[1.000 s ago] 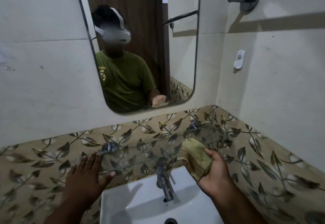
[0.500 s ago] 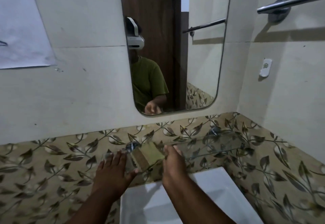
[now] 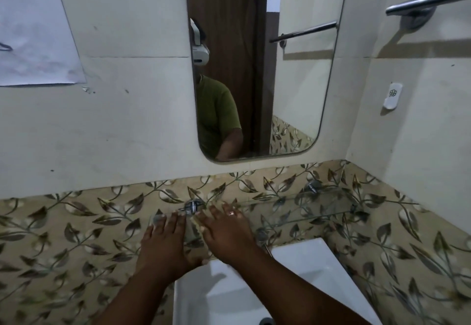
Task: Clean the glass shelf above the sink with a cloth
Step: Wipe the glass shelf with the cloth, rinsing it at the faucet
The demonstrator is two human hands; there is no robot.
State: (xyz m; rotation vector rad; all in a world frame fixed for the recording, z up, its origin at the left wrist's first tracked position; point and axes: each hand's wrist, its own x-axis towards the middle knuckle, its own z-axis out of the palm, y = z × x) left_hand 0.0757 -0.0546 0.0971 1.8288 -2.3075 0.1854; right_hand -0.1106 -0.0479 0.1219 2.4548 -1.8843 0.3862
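Note:
The clear glass shelf (image 3: 305, 210) runs along the leaf-patterned tiles above the sink, held by two metal brackets. My right hand (image 3: 226, 233) lies flat on the shelf's left part, fingers spread, pressing the yellowish cloth (image 3: 197, 224) down. Only the edges of the cloth show around my fingers. My left hand (image 3: 163, 240) rests flat on the shelf's left end, just beside the right hand, fingers apart and holding nothing.
The white sink (image 3: 318, 273) sits directly below the shelf, its tap mostly hidden behind my right arm. A mirror (image 3: 300, 82) hangs above. A metal towel rail (image 3: 428, 3) and a small white hook (image 3: 392, 95) are on the right wall.
My right hand has carried the cloth from the shelf's right-middle to its left end and flattened it beside my left hand. The view has shifted left.

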